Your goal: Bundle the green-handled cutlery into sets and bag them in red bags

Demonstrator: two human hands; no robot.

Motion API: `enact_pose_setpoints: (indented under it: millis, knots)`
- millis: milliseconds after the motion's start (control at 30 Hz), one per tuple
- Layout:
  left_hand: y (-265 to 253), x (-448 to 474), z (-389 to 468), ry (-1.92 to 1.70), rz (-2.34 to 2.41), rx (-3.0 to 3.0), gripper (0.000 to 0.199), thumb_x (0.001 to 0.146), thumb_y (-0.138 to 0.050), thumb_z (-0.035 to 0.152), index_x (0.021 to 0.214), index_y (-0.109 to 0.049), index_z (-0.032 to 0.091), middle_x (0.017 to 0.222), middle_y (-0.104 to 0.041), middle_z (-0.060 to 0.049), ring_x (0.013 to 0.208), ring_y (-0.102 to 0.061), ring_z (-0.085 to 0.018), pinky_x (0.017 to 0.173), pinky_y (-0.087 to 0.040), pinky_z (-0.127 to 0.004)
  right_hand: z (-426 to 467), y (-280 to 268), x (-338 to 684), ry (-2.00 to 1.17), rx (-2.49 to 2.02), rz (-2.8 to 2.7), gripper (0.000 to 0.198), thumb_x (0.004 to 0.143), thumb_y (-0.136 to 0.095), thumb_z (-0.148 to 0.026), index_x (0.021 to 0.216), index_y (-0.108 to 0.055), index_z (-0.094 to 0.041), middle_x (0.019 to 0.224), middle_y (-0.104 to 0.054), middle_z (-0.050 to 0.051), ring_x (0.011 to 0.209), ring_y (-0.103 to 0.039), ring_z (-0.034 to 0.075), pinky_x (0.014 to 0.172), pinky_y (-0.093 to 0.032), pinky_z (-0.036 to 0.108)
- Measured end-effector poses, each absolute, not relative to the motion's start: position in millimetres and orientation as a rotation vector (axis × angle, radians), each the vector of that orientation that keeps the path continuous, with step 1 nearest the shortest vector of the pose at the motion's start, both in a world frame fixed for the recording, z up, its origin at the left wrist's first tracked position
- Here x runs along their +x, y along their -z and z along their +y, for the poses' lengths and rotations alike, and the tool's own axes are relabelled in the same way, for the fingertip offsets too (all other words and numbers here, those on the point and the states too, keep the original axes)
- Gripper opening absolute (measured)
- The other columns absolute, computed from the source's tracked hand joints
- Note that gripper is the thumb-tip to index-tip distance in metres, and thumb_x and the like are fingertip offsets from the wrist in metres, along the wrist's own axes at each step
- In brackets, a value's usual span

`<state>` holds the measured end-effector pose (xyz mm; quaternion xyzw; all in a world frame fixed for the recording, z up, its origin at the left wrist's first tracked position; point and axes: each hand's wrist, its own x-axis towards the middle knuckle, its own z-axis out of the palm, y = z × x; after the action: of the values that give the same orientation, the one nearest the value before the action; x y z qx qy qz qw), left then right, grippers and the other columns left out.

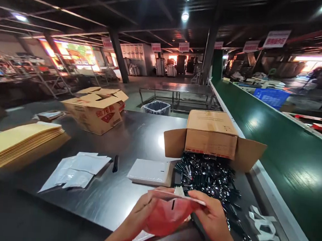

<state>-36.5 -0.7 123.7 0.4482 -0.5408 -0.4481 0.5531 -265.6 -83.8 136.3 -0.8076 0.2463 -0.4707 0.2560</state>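
My left hand (141, 209) and my right hand (213, 215) grip the two sides of a thin envelope-like bag (167, 219) near the front edge of the table. It looks reddish in this light and has a short black mark. Its upper edge bulges apart between my hands. Just beyond it lies a stack of white flat packets (149, 171). A heap of shiny black-handled utensils (206, 176) spills out near my right hand; their exact kind is unclear. Some pale strips (179, 191) show behind the bag, partly hidden by it.
An open cardboard box (212, 132) lies behind the heap, another carton (96, 109) stands at the left. White packets (78, 170), a small black object (115, 164) and yellow envelopes (23, 139) lie leftward. A green conveyor belt (274, 142) borders the right; white scraps (264, 225) lie beside it.
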Motion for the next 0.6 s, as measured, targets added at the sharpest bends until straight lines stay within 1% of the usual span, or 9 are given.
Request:
enact_pose_setpoints:
  millis: [33, 100, 167, 233, 300, 367, 433, 500, 600]
  knots:
    - [-130, -34, -1, 0.983, -1.361, 1.047, 0.051, 0.095, -0.044, 0.056, 0.116, -0.074, 0.02, 0.123, -0.07, -0.013, 0.117, -0.063, -0.029, 0.106, -0.047, -0.044, -83, -138, -265, 1.284, -2.196, 0.629, 0.021, 0.092, -0.06, -0.033, 0.104, -0.077, -0.027, 0.093, -0.079, 0.005, 0.081, -0.076, 0.02, 0.075, -0.062, 0.025]
    - [-142, -28, -3, 0.768, -1.537, 1.013, 0.046, 0.095, -0.047, 0.055, 0.108, -0.077, 0.023, 0.103, -0.077, -0.011, 0.097, -0.071, -0.024, 0.089, -0.056, -0.034, -81, -140, -265, 1.333, -2.181, 0.561, 0.02, 0.09, -0.063, -0.027, 0.102, -0.078, -0.027, 0.089, -0.079, 0.005, 0.078, -0.076, 0.021, 0.072, -0.062, 0.026]
    - [-153, -22, -3, 0.623, -1.656, 0.944, 0.033, 0.094, -0.055, 0.048, 0.105, -0.079, 0.027, 0.083, -0.078, -0.007, 0.072, -0.073, -0.017, 0.066, -0.055, -0.023, -81, -143, -267, 1.397, -2.116, 0.467, 0.02, 0.089, -0.064, -0.024, 0.102, -0.079, -0.027, 0.08, -0.078, 0.004, 0.069, -0.074, 0.019, 0.064, -0.06, 0.024]
    - [-163, -18, -1, 0.606, -1.697, 0.884, 0.023, 0.091, -0.063, 0.038, 0.11, -0.076, 0.033, 0.079, -0.079, -0.004, 0.063, -0.072, -0.015, 0.057, -0.052, -0.018, -82, -147, -268, 1.402, -2.035, 0.306, 0.022, 0.091, -0.061, -0.022, 0.102, -0.078, -0.029, 0.072, -0.075, 0.002, 0.061, -0.07, 0.016, 0.056, -0.055, 0.023]
    - [-170, -15, 1, 0.647, -1.742, 0.829, 0.024, 0.091, -0.064, 0.032, 0.113, -0.074, 0.035, 0.082, -0.079, -0.005, 0.066, -0.074, -0.017, 0.058, -0.053, -0.02, -83, -151, -268, 1.37, -1.978, 0.179, 0.026, 0.094, -0.056, -0.02, 0.102, -0.078, -0.032, 0.069, -0.073, 0.001, 0.059, -0.065, 0.015, 0.056, -0.051, 0.024]
    - [-177, -13, 4, 0.649, -1.838, 0.771, 0.024, 0.094, -0.058, 0.031, 0.109, -0.077, 0.029, 0.082, -0.079, -0.008, 0.069, -0.074, -0.019, 0.062, -0.054, -0.023, -83, -155, -269, 1.336, -1.971, 0.147, 0.027, 0.095, -0.054, -0.02, 0.096, -0.079, -0.031, 0.072, -0.072, 0.001, 0.062, -0.064, 0.015, 0.058, -0.05, 0.025]
    - [-182, -11, 6, 0.635, -1.924, 0.76, 0.031, 0.097, -0.05, 0.03, 0.103, -0.079, 0.024, 0.081, -0.078, -0.01, 0.071, -0.074, -0.02, 0.064, -0.054, -0.026, -81, -158, -271, 1.305, -1.99, 0.181, 0.028, 0.095, -0.052, -0.022, 0.087, -0.078, -0.027, 0.073, -0.071, 0.002, 0.064, -0.064, 0.015, 0.058, -0.049, 0.026]
    - [-185, -11, 9, 0.625, -1.98, 0.785, 0.036, 0.099, -0.043, 0.027, 0.099, -0.078, 0.022, 0.083, -0.077, -0.01, 0.074, -0.073, -0.02, 0.066, -0.053, -0.027, -77, -160, -273, 1.279, -2.019, 0.228, 0.031, 0.096, -0.048, -0.025, 0.081, -0.076, -0.024, 0.073, -0.07, 0.003, 0.065, -0.063, 0.016, 0.058, -0.048, 0.026]
    - [-184, -14, 11, 0.581, -1.974, 0.832, 0.041, 0.098, -0.033, 0.024, 0.091, -0.073, 0.021, 0.08, -0.075, -0.01, 0.072, -0.07, -0.02, 0.067, -0.051, -0.029, -69, -161, -275, 1.283, -2.065, 0.269, 0.039, 0.099, -0.038, -0.033, 0.084, -0.072, -0.022, 0.075, -0.069, 0.005, 0.068, -0.063, 0.019, 0.06, -0.047, 0.03]
